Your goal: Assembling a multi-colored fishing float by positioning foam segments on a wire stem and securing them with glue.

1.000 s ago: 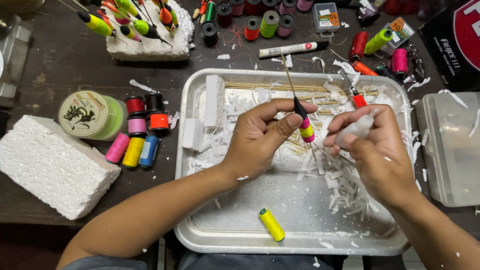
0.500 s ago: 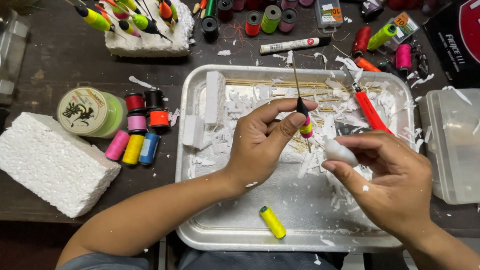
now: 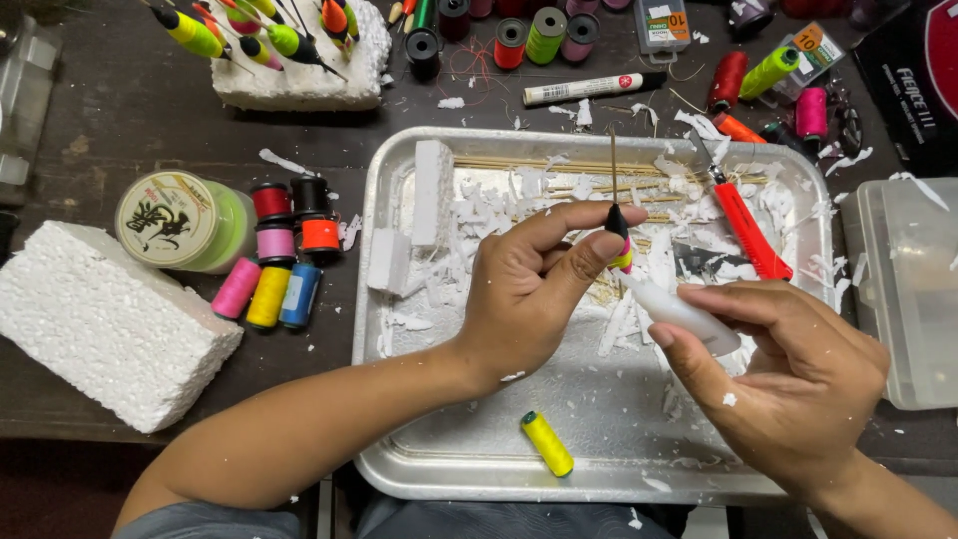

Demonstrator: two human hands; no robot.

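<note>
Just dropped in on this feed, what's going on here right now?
A person sits over a metal tray littered with white foam shavings. The left hand pinches a small painted float with a black tip on a thin stick between thumb and fingers. The right hand holds a small white plastic bottle, its nozzle aimed at the float's lower end. A red-handled craft knife and a yellow thread spool lie in the tray.

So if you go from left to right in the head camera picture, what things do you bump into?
Foam block → round line spool → thread spools → left hand holding a small float → right hand holding a white tube → clear plastic box.
</note>
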